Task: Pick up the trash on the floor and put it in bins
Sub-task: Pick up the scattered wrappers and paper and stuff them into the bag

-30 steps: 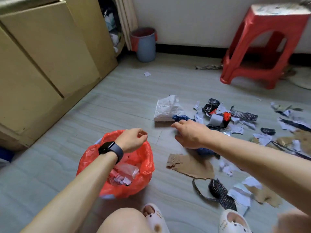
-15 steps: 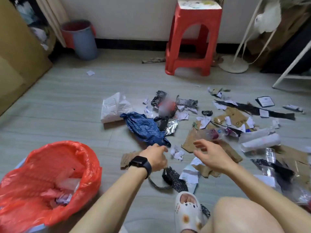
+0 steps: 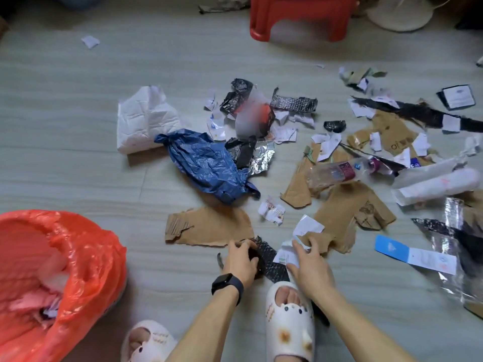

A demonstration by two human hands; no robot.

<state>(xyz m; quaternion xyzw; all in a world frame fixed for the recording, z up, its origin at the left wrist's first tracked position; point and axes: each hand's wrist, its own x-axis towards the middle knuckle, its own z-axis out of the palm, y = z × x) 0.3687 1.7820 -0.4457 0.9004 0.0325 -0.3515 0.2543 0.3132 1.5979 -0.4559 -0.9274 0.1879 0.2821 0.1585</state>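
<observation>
One slipper (image 3: 290, 327) on black bubble wrap (image 3: 273, 266)

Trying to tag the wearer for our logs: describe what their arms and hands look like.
Both forearms are bare, with no sleeves in view. The left hand and right hand wear no gloves. A black smartwatch with a dark rectangular face and black band sits on the left wrist; the right wrist carries nothing.

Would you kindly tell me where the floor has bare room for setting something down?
Bare floor lies between the red bin bag and the torn cardboard, and left of the white packet. Right of the blue bag it is crowded: bottle, scraps, foil.
</observation>
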